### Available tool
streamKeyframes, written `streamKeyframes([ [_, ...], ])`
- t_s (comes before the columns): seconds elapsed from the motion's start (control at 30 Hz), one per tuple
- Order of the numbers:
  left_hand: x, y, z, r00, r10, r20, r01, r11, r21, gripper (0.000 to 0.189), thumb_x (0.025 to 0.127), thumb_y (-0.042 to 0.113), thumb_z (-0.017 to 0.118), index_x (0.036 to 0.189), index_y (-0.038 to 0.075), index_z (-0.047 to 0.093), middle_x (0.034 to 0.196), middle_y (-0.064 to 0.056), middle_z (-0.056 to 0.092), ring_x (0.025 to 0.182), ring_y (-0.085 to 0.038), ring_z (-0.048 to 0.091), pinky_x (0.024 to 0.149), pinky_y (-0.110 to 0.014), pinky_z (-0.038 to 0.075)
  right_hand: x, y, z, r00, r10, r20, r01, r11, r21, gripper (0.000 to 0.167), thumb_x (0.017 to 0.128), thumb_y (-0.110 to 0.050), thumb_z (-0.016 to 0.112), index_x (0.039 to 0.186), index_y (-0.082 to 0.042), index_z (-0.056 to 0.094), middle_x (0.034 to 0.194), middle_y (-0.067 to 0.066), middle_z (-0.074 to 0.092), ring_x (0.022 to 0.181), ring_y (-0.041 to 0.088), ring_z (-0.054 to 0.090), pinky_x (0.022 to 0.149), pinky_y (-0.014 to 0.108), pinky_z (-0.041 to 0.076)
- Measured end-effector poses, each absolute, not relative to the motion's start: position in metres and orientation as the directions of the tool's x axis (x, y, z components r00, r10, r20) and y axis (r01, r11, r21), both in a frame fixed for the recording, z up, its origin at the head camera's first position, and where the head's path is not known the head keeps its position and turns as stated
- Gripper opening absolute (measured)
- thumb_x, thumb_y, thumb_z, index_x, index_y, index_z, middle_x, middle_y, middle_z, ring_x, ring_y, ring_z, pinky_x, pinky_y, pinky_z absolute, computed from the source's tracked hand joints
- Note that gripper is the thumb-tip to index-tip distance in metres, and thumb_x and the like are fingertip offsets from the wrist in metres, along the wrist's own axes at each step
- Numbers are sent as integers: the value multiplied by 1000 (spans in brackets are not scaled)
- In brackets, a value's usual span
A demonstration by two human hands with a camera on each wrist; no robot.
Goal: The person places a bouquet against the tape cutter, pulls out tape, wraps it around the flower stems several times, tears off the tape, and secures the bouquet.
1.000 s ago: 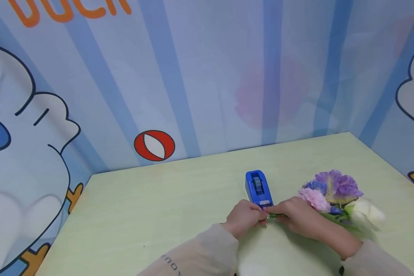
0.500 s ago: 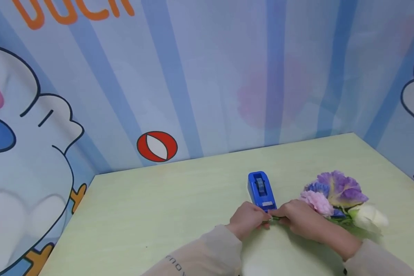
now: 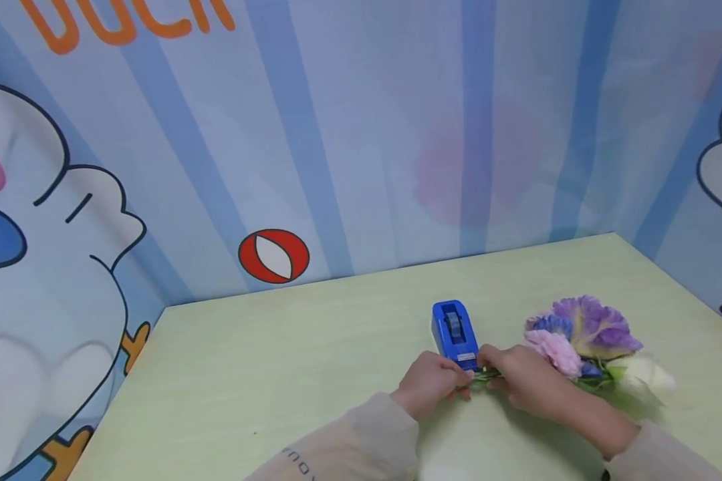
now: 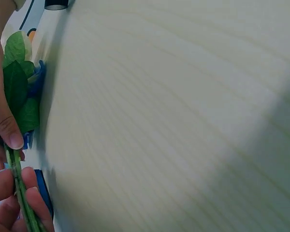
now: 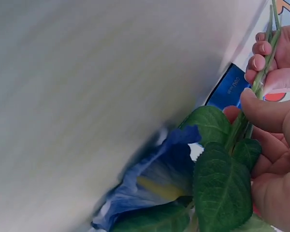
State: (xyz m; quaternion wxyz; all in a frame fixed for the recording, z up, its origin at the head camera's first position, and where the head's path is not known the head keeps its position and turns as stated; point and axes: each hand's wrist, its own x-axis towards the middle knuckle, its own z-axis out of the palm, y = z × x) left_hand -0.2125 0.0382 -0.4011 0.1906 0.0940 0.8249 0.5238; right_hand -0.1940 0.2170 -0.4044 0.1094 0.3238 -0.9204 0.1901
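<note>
A bunch of flowers lies low over the table, its green stems (image 5: 266, 70) running between both hands. My left hand (image 3: 428, 382) grips the stems toward their cut ends, thumb and fingers curled round them. Nearer the blooms, my right hand (image 3: 526, 381) pinches the same stems between thumb and fingers. Purple (image 3: 602, 329), pink (image 3: 555, 353) and white (image 3: 642, 375) blooms spread out beyond the right hand. In the right wrist view a blue flower (image 5: 157, 179) and green leaves (image 5: 220, 188) hang below that hand. Just behind the fingertips stands a blue tape dispenser (image 3: 462, 347) with a roll in it.
The pale green table (image 3: 313, 361) extends left and behind the hands. A printed cartoon backdrop (image 3: 373, 167) stands along its back and sides. In the left wrist view, a dark cylindrical object (image 4: 56, 4) shows at the top edge.
The right index finger has drawn back from the left fingertips, so more stem shows between the hands. The left hand stays on the stems; the tape dispenser keeps its place.
</note>
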Motion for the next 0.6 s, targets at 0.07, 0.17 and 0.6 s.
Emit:
streamKeyframes([
  [0.07,-212,38,-401,-910,354,-215,-46,429,902,14,83,11,67,78,-1,73,64,-7,67,51,-8,43,52,-18,33,-193,216,-405,-776,-539,329,-623,739,-257,23,73,-1,75,84,-12,57,71,-5,61,60,8,57,53,27,46],
  [0.17,-210,39,-401,-912,347,-220,-49,440,897,15,83,12,68,78,0,73,64,-6,67,51,-7,43,51,-18,34,-192,214,-406,-775,-546,319,-618,760,-199,21,73,-3,75,82,-12,59,70,-6,60,59,8,55,53,29,44],
  [0.6,-210,42,-403,-894,350,-280,-162,329,930,9,74,-1,69,79,-9,70,68,-3,65,59,-8,51,56,-19,43,-190,215,-406,-699,-623,353,-704,687,-181,25,66,1,79,75,-16,62,67,-10,57,61,4,51,60,33,42],
])
